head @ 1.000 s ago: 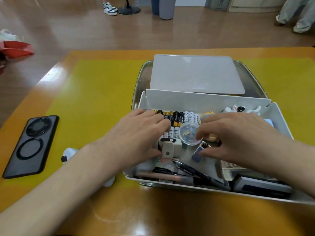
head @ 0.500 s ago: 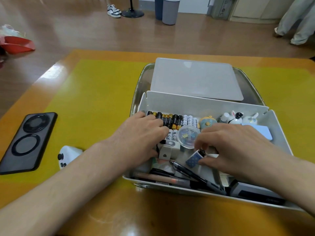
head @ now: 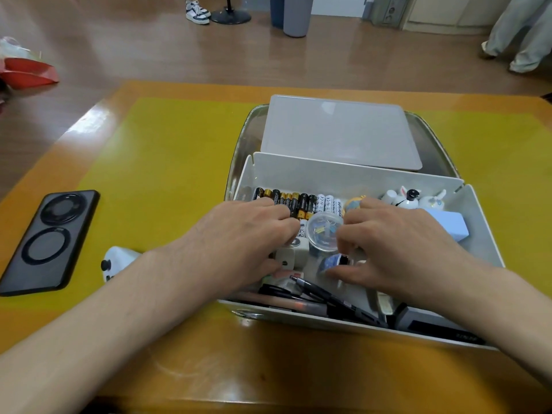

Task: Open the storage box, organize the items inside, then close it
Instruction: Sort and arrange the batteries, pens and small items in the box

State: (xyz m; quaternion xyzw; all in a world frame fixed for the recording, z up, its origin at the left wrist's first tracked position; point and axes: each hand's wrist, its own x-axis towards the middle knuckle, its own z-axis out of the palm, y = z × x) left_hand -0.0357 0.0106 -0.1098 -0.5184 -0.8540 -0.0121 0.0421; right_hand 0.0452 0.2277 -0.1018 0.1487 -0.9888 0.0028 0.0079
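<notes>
The white storage box (head: 481, 231) stands open on the table, with its flat lid (head: 340, 130) lying behind it. Inside are a row of batteries (head: 301, 201), a round clear tub of clips (head: 324, 234), a white charger cube (head: 294, 253), pens (head: 325, 297), a pale blue block (head: 448, 225) and small bunny figures (head: 409, 198). My left hand (head: 245, 237) lies over the left part of the box, fingertips on the batteries and thumb beside the charger. My right hand (head: 397, 249) pinches a small blue patterned item (head: 330, 261) between thumb and fingers, just in front of the tub.
A black phone (head: 49, 240) lies face down on the yellow mat (head: 167, 162) at the left. A small white gadget (head: 116, 261) sits partly under my left forearm. A dark flat device (head: 430, 327) fills the box's near right corner. A person's legs (head: 519, 31) and a grey bin (head: 294, 14) stand on the floor beyond.
My right hand has lowered the small blue item closer to the box floor and curled over it. The left hand has barely moved. The camera tilted slightly.
</notes>
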